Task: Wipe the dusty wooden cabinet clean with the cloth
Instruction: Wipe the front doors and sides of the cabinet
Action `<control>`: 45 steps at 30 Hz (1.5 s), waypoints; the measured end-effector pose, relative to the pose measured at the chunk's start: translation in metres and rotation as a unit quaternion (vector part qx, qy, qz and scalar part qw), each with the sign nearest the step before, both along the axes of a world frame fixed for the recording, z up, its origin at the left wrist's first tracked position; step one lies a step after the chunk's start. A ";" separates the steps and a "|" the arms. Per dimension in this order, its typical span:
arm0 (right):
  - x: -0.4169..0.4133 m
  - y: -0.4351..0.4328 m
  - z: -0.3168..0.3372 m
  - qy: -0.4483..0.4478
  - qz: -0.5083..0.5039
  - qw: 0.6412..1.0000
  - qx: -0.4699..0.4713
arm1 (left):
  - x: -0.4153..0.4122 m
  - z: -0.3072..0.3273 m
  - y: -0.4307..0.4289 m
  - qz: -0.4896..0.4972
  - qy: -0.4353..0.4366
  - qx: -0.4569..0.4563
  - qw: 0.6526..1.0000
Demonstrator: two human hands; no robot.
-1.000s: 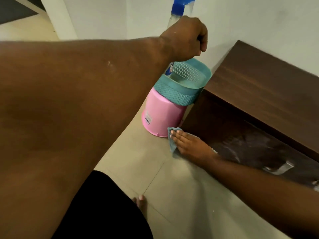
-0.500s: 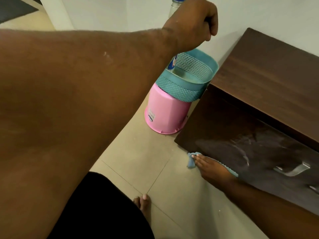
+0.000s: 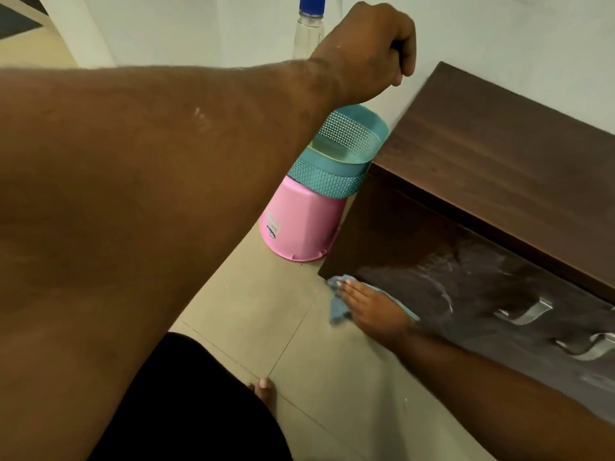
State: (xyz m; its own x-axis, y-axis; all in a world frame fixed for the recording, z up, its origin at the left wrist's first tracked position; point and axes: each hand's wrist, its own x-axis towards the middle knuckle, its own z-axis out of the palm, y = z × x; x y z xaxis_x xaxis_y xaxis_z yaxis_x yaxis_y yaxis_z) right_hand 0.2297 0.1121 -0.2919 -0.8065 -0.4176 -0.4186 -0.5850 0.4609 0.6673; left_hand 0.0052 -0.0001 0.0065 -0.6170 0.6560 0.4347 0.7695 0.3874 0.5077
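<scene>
Right hand (image 3: 369, 307) flat, fingers straight, pressing blue cloth (image 3: 337, 309) against cabinet (image 3: 499, 154) front at lower left corner, near floor. Left hand (image 3: 372, 44) raised, clenched in fist, nothing seen inside. Pale streaks on front beside metal handles (image 3: 529, 314). Pink bucket (image 3: 299, 224) just beside cabinet.

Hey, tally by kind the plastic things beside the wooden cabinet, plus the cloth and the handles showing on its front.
Pink bucket: 1
Teal basket: 1
Clear bottle: 1
Cloth: 1
Metal handles: 2
Total: 6
</scene>
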 end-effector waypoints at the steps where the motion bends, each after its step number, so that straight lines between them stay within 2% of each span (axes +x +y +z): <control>1: 0.021 0.016 0.000 0.009 -0.016 1.000 0.004 | -0.001 0.000 -0.002 0.005 -0.001 0.002 1.000; 3: 0.065 0.050 -0.011 0.072 -0.016 0.996 0.048 | -0.004 0.001 -0.005 0.012 -0.001 0.006 1.000; 6: 0.102 0.069 -0.026 0.100 -0.035 0.994 -0.020 | -0.009 -0.001 -0.009 0.013 -0.003 0.011 1.000; 8: 0.090 0.060 -0.026 0.111 -0.053 0.990 -0.074 | -0.011 -0.003 -0.010 0.018 -0.001 0.009 1.000; 10: 0.051 0.037 -0.010 0.066 -0.091 0.990 -0.091 | -0.011 -0.005 -0.007 0.019 -0.007 0.015 1.000; 13: -0.005 -0.006 0.001 0.024 -0.039 0.990 -0.137 | -0.005 -0.005 0.005 0.012 -0.013 0.039 0.999; 16: -0.042 -0.036 -0.005 -0.004 -0.089 0.992 -0.086 | 0.003 -0.004 0.020 -0.002 -0.001 0.040 0.999; 18: -0.043 -0.040 -0.012 0.017 -0.056 0.996 -0.063 | 0.004 -0.005 0.025 -0.008 -0.011 0.042 0.999; 21: -0.010 -0.012 -0.016 -0.005 -0.031 0.999 -0.017 | 0.002 -0.007 0.025 0.002 -0.045 0.061 0.997; 26: 0.089 0.078 -0.012 -0.020 -0.045 0.993 -0.106 | -0.003 -0.011 0.027 0.006 -0.066 0.064 0.996; 28: 0.127 0.109 -0.008 -0.025 -0.023 0.996 -0.086 | -0.003 -0.011 0.030 0.002 -0.068 0.065 0.996; 31: 0.150 0.121 -0.012 -0.037 -0.113 0.985 -0.124 | 0.001 -0.011 0.036 -0.004 -0.057 0.067 0.996; 34: 0.134 0.108 -0.011 0.007 -0.133 0.983 -0.130 | 0.002 -0.009 0.039 -0.013 -0.040 0.058 0.997; 36: 0.110 0.093 -0.009 0.003 -0.049 0.984 -0.170 | 0.003 -0.006 0.040 -0.012 -0.039 0.059 0.997; 38: 0.070 0.064 -0.003 0.009 -0.011 0.983 -0.185 | 0.006 -0.002 0.041 -0.006 -0.036 0.066 0.997; 42: -0.007 -0.004 0.015 0.058 -0.012 0.985 -0.162 | 0.015 0.006 0.046 0.019 -0.037 0.089 0.995; 45: -0.025 -0.020 0.026 0.045 -0.036 0.993 -0.103 | 0.018 0.009 0.044 0.019 -0.045 0.083 0.995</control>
State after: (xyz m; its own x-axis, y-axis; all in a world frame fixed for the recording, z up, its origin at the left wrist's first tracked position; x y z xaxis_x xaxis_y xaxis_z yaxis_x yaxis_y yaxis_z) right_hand 0.2044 0.0925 -0.2655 -0.8677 -0.4271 -0.2543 -0.4876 0.6318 0.6026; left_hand 0.0233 0.0439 0.0155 -0.6815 0.5558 0.4761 0.7041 0.3206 0.6336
